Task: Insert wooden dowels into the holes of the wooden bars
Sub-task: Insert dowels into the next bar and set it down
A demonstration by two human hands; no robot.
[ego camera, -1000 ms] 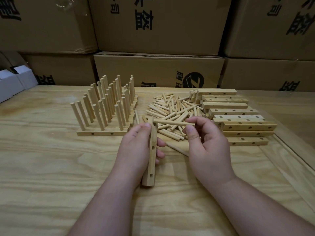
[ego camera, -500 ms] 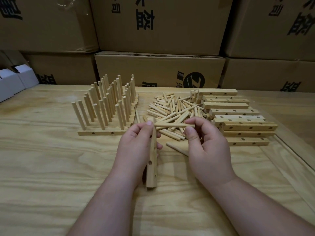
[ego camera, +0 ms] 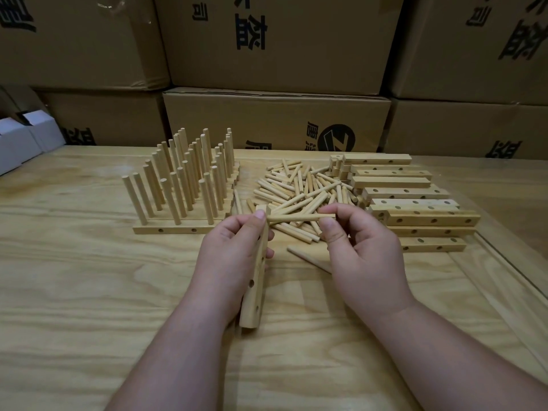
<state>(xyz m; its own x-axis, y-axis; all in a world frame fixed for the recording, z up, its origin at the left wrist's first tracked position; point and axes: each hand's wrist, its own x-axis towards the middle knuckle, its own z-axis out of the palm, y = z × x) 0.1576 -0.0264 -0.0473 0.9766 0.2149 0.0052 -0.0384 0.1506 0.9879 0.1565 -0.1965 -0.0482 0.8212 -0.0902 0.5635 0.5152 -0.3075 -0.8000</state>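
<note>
My left hand (ego camera: 228,256) grips a wooden bar (ego camera: 253,295) that runs lengthwise away from me, its side holes facing right. My right hand (ego camera: 358,250) pinches a dowel (ego camera: 299,218) held level, its left tip meeting the bar near the far end, beside my left thumb. A loose heap of dowels (ego camera: 299,188) lies just behind my hands. One more dowel (ego camera: 308,258) lies on the table under my right hand.
Several finished bars with upright dowels (ego camera: 181,185) stand at the left. A stack of bare drilled bars (ego camera: 415,203) lies at the right. Cardboard boxes (ego camera: 275,120) wall the back of the wooden table (ego camera: 89,292); white boxes (ego camera: 23,140) sit far left.
The bar's near end has lifted slightly and the dowel's tip has come in against the bar's far end. Both hands stay in nearly the same place.
</note>
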